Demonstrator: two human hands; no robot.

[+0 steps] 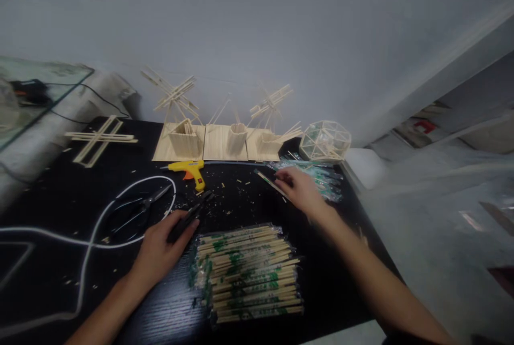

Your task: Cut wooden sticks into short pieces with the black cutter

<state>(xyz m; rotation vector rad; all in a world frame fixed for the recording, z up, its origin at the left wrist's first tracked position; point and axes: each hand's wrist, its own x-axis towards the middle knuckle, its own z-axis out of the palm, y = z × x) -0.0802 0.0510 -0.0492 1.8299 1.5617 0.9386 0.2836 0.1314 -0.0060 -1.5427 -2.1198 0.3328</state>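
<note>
We have our left hand (163,240) closed around a pair of black pliers (199,205), thumb and fingers on either side of the handles, the tool's head pointing to the far right. Our right hand (299,187) is half curled, fingertips bent down at a thin stick (267,179) on the right of the black table (160,313); we cannot tell whether the fingers grip it or only hover there. Just beyond that hand, to its right, we see a heap of clear and green wrappers (315,176). Between our forearms, on the near side, lies a broad row of wrapped chopsticks (249,275). A yellow glue gun (190,169) rests past the pliers, its nozzle to the left, with small scraps scattered around. On the left, a white cable (91,235) loops around a second pair of pliers (146,205). Along the far edge stand wooden models (187,144) on pale boards (217,144), with a crossed stick frame (100,139) to their left and a many-sided stick frame (326,140) to their right.
</note>
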